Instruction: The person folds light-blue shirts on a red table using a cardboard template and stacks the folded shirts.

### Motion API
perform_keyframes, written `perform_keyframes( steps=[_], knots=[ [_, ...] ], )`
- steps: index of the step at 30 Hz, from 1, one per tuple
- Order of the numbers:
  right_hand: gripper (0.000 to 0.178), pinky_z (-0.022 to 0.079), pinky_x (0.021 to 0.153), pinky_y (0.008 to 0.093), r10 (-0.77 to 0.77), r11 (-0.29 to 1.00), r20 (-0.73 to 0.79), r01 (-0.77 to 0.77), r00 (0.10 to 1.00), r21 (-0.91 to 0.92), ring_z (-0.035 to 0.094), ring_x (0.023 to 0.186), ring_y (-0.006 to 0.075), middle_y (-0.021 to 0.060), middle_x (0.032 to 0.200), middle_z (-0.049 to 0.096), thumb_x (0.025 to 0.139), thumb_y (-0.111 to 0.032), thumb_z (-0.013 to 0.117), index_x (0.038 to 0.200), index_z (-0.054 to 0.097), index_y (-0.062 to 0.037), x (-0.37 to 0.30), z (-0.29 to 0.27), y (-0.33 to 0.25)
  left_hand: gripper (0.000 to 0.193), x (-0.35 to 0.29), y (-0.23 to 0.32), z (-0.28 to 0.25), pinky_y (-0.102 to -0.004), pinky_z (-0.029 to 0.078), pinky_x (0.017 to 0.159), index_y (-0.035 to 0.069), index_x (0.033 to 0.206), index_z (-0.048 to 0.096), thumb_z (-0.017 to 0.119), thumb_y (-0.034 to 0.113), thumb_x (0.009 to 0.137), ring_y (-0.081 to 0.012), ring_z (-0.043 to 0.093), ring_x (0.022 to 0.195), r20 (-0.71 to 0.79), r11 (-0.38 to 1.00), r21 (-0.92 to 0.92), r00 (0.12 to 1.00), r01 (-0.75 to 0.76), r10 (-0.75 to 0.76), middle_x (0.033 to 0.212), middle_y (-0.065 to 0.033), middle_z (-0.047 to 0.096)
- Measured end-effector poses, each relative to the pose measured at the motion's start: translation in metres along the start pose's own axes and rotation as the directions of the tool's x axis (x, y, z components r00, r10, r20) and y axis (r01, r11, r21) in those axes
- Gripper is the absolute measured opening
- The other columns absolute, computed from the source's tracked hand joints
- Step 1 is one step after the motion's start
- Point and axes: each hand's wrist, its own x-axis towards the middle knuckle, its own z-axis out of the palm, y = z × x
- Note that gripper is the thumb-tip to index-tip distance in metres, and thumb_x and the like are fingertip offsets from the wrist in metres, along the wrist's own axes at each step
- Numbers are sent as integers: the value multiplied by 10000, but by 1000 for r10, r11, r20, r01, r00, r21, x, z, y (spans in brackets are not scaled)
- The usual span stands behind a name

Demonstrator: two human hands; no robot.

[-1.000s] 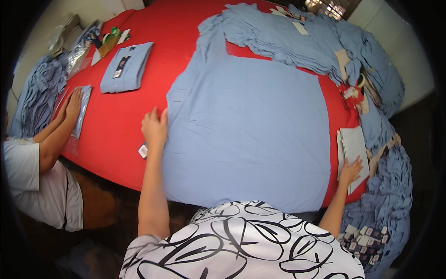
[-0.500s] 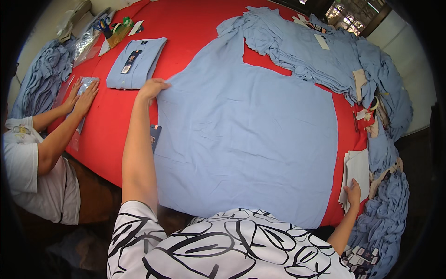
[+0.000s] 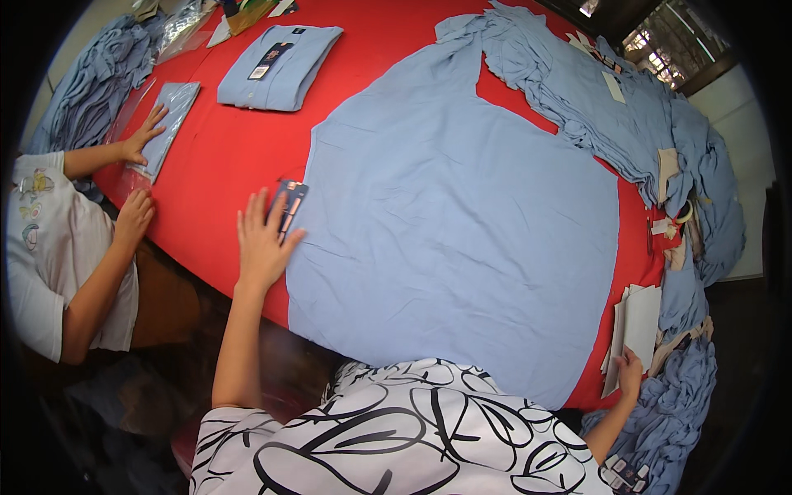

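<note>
A light blue shirt [image 3: 462, 239] lies spread out on the red-covered table [image 3: 223, 190], its hem side near me. At its left edge, my left hand [image 3: 262, 247] rests with fingers spread, touching a dark hang tag [image 3: 293, 202] that is partly covered by the fingers. Off to the right, my right hand [image 3: 629, 375] pinches the near end of a stack of white card sheets [image 3: 642, 320] lying on the table edge.
A folded blue shirt with a tag [image 3: 285, 70] lies beyond my left hand. At left a co-worker's hands [image 3: 142, 140] work at a folded, bagged shirt [image 3: 172, 124]. Heaped blue shirts [image 3: 569, 99] fill the far right; more [image 3: 685, 396] hang at the right edge.
My left hand has let go of the shirt's left edge and come nearer to me, onto the hang tag. My right hand stays at the sheets. The co-worker's hands have moved apart.
</note>
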Motion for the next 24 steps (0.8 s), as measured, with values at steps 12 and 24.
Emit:
perform_keyframes(
  steps=[12, 24],
  knots=[
    [319, 477, 825, 286, -807, 463, -30, 664, 590, 588, 605, 931, 145, 68, 1020, 668, 925, -121, 586, 1203, 600, 35, -49, -61, -423, 248, -19, 35, -29, -362, 480, 701, 18, 908, 550, 706, 209, 880, -244, 619, 787, 181, 763, -456, 887, 459, -425, 880, -142, 626],
    [392, 477, 952, 412, -953, 297, 47, 885, 300, 359, 606, 1105, 376, 193, 1214, 643, 914, -83, 599, 1304, 587, -54, 2, 140, -598, 306, -10, 13, 5, -244, 499, 722, -31, 1159, 569, 583, -43, 854, -115, 638, 798, 153, 352, -851, 825, 389, -544, 955, -97, 688]
  ],
)
